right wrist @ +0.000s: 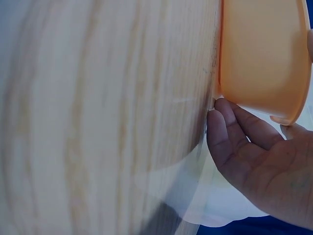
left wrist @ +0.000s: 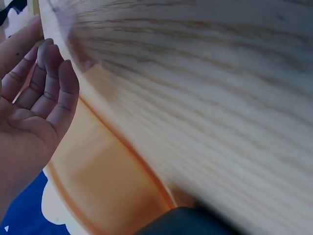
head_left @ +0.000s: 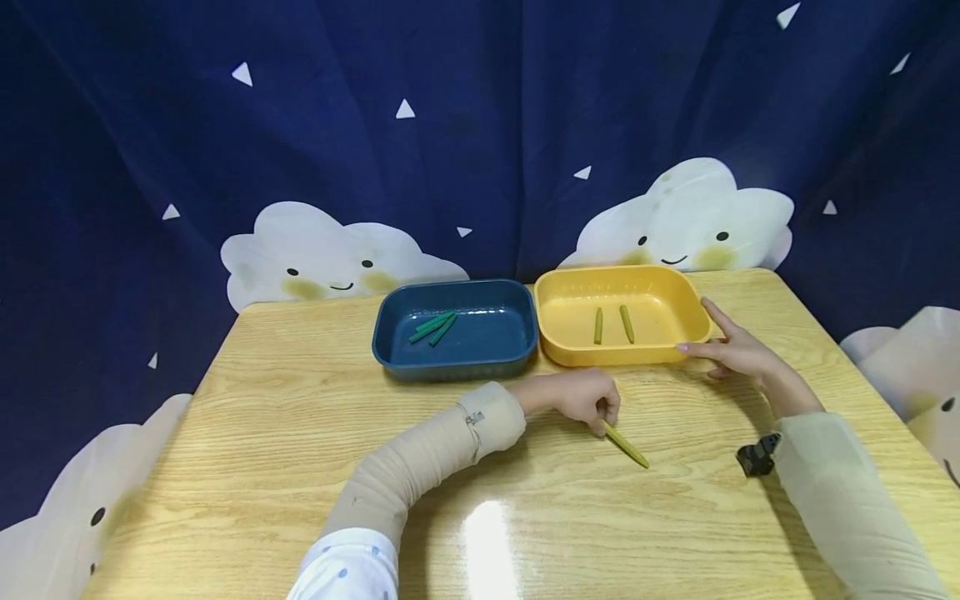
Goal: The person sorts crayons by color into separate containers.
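Observation:
My left hand pinches one end of a tapered olive-yellow crayon, whose free end points toward the near right, low over the table. The crayon is not visible in the left wrist view. My right hand touches the near right corner of the yellow bin, its thumb at the front rim and its forefinger stretched along the right side. In the right wrist view the other fingers bend loosely beside the bin's wall. Two more olive-yellow crayons lie apart inside that bin.
A dark blue bin stands against the left side of the yellow one, with several green sticks in it. Both sit near the back of the wooden table. Behind hangs a navy curtain with clouds. A black device sits at my right wrist.

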A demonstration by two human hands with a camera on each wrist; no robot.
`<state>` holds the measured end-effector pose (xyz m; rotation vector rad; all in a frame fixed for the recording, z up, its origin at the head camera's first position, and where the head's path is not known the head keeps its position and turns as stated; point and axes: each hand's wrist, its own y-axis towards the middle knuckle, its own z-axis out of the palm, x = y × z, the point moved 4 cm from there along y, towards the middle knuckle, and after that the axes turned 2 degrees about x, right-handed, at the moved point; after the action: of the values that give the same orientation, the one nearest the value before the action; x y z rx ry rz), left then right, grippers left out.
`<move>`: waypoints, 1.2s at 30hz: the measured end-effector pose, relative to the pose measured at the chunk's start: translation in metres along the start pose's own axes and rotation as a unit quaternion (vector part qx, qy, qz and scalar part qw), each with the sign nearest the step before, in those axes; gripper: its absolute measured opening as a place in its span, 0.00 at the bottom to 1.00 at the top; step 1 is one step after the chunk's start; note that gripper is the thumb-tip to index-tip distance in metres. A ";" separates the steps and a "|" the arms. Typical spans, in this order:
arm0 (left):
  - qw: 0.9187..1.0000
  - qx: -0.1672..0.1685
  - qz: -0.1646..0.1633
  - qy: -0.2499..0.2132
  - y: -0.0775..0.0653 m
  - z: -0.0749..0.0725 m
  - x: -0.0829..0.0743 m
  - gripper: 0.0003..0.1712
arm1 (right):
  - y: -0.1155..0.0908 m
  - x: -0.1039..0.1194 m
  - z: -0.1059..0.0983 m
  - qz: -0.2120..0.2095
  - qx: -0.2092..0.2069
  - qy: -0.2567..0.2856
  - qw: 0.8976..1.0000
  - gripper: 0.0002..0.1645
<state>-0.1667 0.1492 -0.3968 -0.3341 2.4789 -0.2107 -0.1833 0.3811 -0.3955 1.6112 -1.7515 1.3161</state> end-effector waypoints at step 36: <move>0.972 -0.208 -0.006 -0.112 -0.013 -0.082 -0.002 0.04 | 0.001 -0.003 0.001 0.003 -0.008 -0.017 1.000 0.62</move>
<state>-0.2121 0.1434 -0.3272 -0.5159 2.2804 0.3324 -0.1831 0.3821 -0.3983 1.6293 -1.7839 1.2829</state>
